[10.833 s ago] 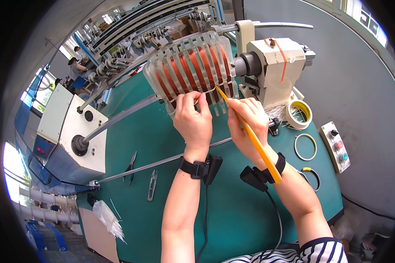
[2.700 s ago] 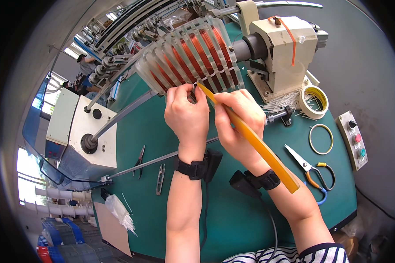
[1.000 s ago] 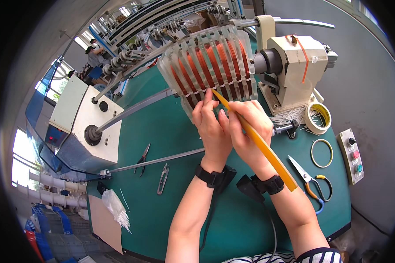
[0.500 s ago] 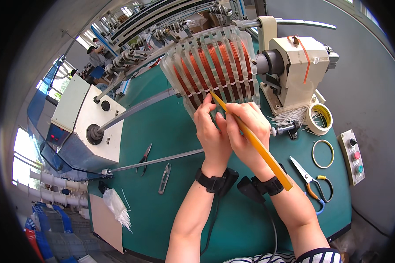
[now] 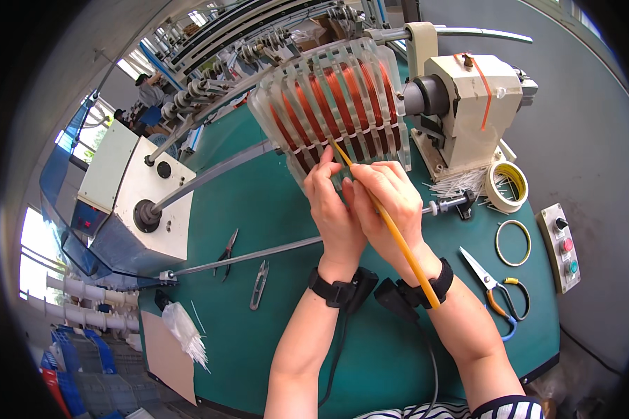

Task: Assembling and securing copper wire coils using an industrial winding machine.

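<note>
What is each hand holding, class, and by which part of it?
Right hand: the yellow tool, toward its pointed end. Left hand: any hold cannot be told.

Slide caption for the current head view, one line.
Right hand holding a yellow stick at the copper-coloured windings, left hand close by.

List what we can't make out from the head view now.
Tip of the yellow tool: head view, too small to tell whether it presses the wire.
Far side of the coil: head view, hidden by its near side.
Palm of the left hand: head view, hidden by the hand's own back.
Co-worker: head view, too small to tell what they handle.
Striped shirt: head view, cut off by the lower edge.
</note>
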Demonstrator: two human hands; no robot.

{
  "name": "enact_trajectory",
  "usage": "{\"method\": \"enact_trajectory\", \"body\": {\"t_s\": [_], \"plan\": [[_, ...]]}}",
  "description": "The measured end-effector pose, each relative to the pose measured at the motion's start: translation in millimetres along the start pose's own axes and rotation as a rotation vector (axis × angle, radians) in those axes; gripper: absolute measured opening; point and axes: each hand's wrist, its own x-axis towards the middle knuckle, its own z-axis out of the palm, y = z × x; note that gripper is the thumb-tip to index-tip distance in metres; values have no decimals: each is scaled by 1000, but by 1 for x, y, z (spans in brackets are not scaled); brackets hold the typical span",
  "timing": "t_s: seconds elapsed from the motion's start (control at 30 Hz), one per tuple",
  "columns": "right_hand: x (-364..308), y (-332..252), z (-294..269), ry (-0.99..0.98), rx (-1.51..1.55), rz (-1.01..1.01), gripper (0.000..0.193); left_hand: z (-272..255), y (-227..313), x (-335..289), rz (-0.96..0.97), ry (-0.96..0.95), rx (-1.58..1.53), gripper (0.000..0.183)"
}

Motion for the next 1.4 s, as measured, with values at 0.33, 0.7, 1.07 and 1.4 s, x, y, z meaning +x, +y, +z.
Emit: {"method": "enact_trajectory", "body": {"t_s": [0.33, 0.7, 1.07, 1.4], "plan": [[11, -21, -42, 59, -12, 158, 16, 6, 26, 9, -60, -105, 100, 39], [-77, -57, -171, -615, -372, 815, 29, 20, 44, 23, -341, -84, -6, 55], [-107, -74, -168, -727, -749, 378, 43, -115, -15, -57, -304, -344, 25, 17], [-99, -85, -74, -826, 153, 1013, 21, -212, -76, -98, -200, -645, 802, 12]]}}
